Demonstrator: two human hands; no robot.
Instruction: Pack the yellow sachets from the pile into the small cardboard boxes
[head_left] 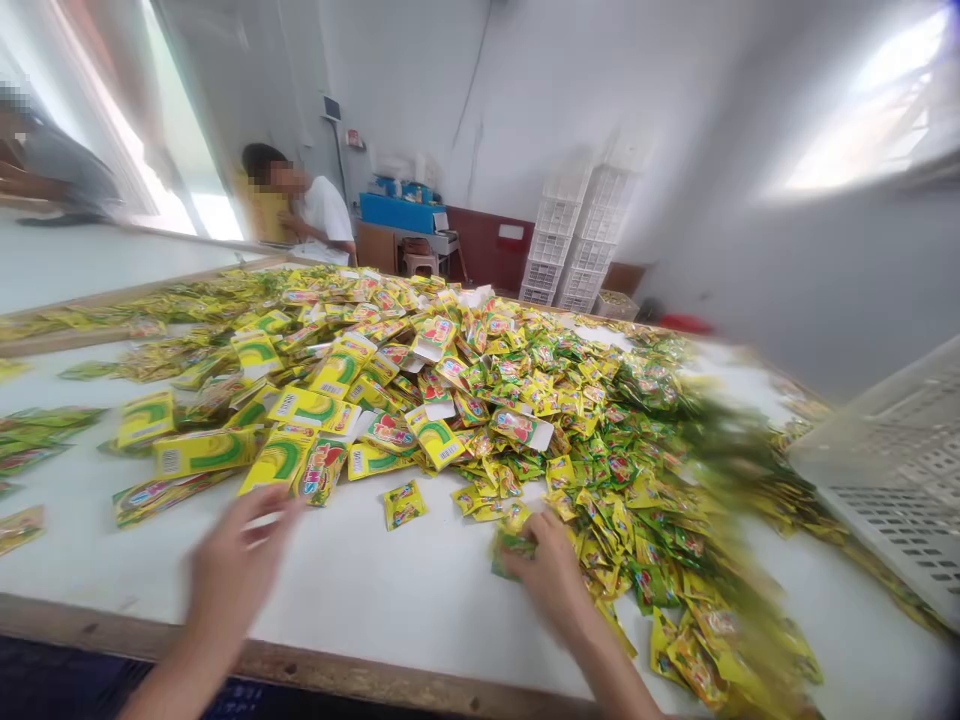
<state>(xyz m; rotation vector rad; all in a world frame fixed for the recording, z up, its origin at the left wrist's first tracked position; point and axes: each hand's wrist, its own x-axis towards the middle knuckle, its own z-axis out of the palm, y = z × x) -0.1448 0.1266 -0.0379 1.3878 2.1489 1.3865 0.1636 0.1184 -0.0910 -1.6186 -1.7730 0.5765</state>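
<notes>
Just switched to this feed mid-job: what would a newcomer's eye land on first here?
First, the huge heap of yellow-green sachets sprawling across the white table, thickest at the centre and right. Nearer, the right hand touches a green sachet at the heap's edge, while the left hand hovers open by flat yellow packs. A white perforated crate sits at the far right.

Bare tabletop (375,590) opens along the front edge; sachets (525,400) heap behind, crate (892,480) stands right.
</notes>
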